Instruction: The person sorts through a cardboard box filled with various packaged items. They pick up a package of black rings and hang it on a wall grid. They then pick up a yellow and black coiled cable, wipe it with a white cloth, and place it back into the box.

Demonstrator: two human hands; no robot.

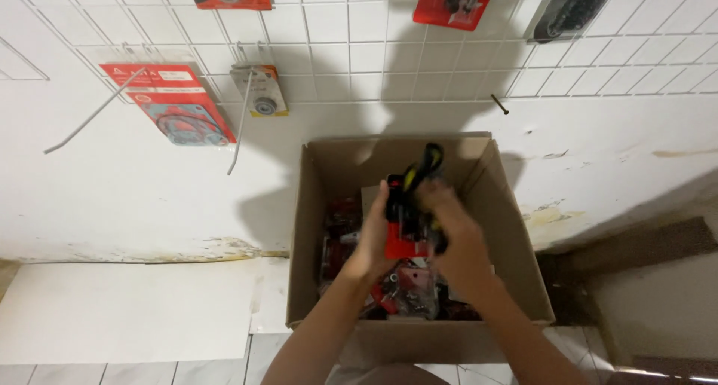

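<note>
Nearest the camera, two bare forearms reach away over a tiled floor into an open cardboard box that stands against the foot of a white wall.

Above the middle of the box, both hands hold one red-and-black packaged item between them. The left hand wraps its left edge, fingers curled around the red card. The right hand covers the right side, fingers closed over the pack, though how tightly cannot be told. A black and yellow part sticks out of the top, toward the far wall.

Under the hands, the box holds a loose heap of more red packs in clear wrapping.

By the look of it, the pack is lifted clear of the heap and is being handled or sorted. A next move would call for one firm grip so the other hand can let go.

Farther off, a white wire grid hangs on the wall. At its left hang a red carded pack and a small carded round part; bare hooks stick out beside them. More packs hang along the top edge.
</note>
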